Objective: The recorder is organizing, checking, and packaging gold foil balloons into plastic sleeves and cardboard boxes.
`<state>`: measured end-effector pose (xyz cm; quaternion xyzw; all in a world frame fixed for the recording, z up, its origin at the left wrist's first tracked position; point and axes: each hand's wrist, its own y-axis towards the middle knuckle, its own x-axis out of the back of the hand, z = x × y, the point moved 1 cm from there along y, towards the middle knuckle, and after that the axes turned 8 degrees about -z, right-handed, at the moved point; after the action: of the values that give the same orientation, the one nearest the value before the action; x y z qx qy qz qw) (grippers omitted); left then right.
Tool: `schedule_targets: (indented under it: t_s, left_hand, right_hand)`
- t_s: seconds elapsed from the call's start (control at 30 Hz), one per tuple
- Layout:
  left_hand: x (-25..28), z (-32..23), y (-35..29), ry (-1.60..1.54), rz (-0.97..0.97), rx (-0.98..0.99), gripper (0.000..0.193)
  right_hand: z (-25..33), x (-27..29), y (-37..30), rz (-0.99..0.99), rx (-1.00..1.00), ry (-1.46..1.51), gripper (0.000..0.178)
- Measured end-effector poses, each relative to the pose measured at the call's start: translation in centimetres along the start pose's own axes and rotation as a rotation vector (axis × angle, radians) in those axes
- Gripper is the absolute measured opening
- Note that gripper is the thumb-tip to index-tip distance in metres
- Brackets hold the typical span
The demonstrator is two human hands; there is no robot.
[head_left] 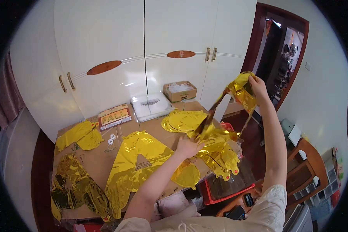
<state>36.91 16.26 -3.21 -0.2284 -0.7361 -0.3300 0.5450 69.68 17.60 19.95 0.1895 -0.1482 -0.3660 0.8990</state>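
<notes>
My right hand (pixel 258 88) is raised at the right, its fingers pinched on a flat, uninflated gold foil balloon (pixel 243 96) that hangs down in folds. Lower and nearer the middle, my left hand (pixel 187 147) is closed on gold foil at the edge of a crumpled pile of gold foil balloons (pixel 220 149). The pile overhangs the table's right edge. Just left of it lies a large gold balloon (pixel 129 154) with a triangular gap, spread flat. A more wrinkled gold balloon (pixel 79 189) rests at the near left corner.
Cardboard covers the table (pixel 94 164). Along its back are folded gold balloons (pixel 81 136), a printed card pack (pixel 114 116), a white flat package (pixel 150 107), a small carton (pixel 179 92) and more flat gold balloons (pixel 183 120). White cabinets stand behind; a wooden chair (pixel 303 164) is right.
</notes>
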Motion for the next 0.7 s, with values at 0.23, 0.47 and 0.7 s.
schedule_targets:
  t_s: [0.23, 0.47, 0.7]
  left_hand:
    - [0.1, 2.4, 3.3, -0.152, 0.074, 0.204, 0.059]
    - [-1.4, 2.4, 4.1, 0.133, 0.118, 0.094, 0.068]
    - [0.0, 3.6, 4.4, 0.094, 0.156, 0.145, 0.069]
  right_hand:
    - [5.8, 1.7, 0.1, 0.046, 0.02, 0.006, 0.03]
    - [7.0, 2.3, -0.3, 0.021, 0.035, -0.025, 0.029]
    - [4.8, 0.0, -2.6, 0.082, -0.003, -0.029, 0.027]
